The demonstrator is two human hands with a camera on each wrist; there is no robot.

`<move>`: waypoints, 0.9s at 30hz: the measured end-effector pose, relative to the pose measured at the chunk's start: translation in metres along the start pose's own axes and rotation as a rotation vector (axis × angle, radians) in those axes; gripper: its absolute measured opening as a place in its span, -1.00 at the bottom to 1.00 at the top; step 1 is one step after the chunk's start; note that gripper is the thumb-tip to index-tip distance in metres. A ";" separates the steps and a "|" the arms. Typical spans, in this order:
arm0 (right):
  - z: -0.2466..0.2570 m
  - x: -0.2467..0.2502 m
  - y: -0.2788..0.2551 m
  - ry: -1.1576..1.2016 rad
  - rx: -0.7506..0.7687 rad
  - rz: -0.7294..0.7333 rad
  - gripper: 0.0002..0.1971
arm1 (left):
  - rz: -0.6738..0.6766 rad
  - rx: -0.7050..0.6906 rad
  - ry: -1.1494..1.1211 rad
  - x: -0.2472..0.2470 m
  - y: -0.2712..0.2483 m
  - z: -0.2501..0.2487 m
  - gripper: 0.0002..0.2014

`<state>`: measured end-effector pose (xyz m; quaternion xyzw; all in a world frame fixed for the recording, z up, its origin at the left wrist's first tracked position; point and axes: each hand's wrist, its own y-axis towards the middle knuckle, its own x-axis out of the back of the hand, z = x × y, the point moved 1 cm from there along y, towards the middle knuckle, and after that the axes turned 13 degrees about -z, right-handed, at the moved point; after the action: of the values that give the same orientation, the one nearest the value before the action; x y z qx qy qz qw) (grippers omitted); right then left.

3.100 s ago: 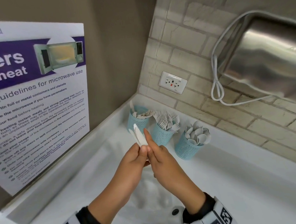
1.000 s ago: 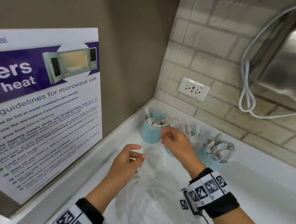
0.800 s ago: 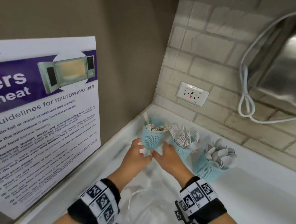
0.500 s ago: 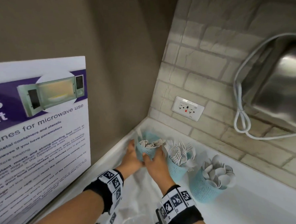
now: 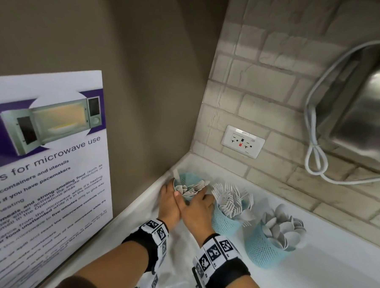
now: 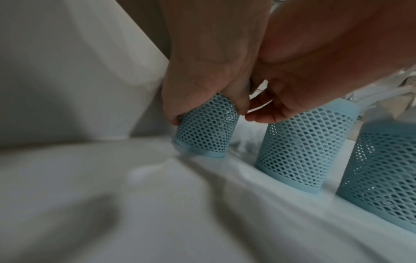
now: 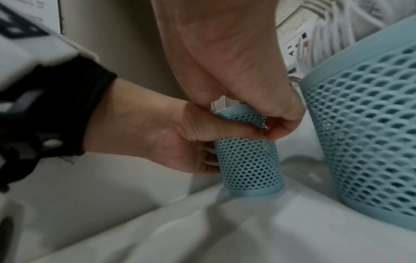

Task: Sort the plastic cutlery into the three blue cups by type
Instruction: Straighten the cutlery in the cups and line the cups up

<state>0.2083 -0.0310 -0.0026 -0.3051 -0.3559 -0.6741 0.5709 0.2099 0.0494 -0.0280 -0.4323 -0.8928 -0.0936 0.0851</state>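
Three blue mesh cups stand in a row in the counter's corner. The left cup [image 5: 186,180] holds white knives, the middle cup [image 5: 225,222] white forks [image 5: 230,198], the right cup [image 5: 264,251] white spoons [image 5: 281,229]. Both hands are round the left cup. My left hand [image 5: 169,199] grips its left side, fingers curled on the mesh [image 6: 207,128]. From the right, my right hand [image 5: 197,208] grips it just below the rim [image 7: 238,111], thumb and fingers curled on the wall. The cup's base [image 7: 252,191] sits on the counter.
A microwave poster [image 5: 47,162] leans on the left wall. A socket [image 5: 243,141] is in the tiled back wall, with a steel appliance [image 5: 359,117] and a looped white cable [image 5: 315,157] at the right. A clear plastic bag [image 5: 170,285] lies under my wrists.
Three seconds ago both hands held white knives together above the counter. Since then both hands have moved forward to the left cup and taken hold of it.
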 end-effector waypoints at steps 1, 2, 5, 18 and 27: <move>0.004 0.001 0.001 -0.055 0.009 -0.025 0.00 | 0.011 0.012 -0.009 0.000 0.000 -0.002 -0.44; 0.008 0.001 0.002 -0.095 0.025 -0.048 -0.03 | 0.007 0.012 -0.023 0.000 0.000 -0.001 -0.51; 0.016 -0.001 0.007 -0.126 0.057 -0.083 -0.10 | -0.009 0.029 -0.055 -0.001 -0.001 0.003 -0.52; 0.027 0.015 0.033 0.112 0.204 -0.188 -0.65 | 0.037 -0.166 0.372 -0.005 0.003 0.011 -0.27; 0.023 0.022 0.037 0.151 0.128 -0.157 -0.60 | 0.082 -0.035 0.202 -0.013 0.015 0.016 -0.21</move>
<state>0.2413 -0.0274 0.0327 -0.1875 -0.3770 -0.7137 0.5598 0.2281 0.0522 -0.0448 -0.4581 -0.8596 -0.1488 0.1707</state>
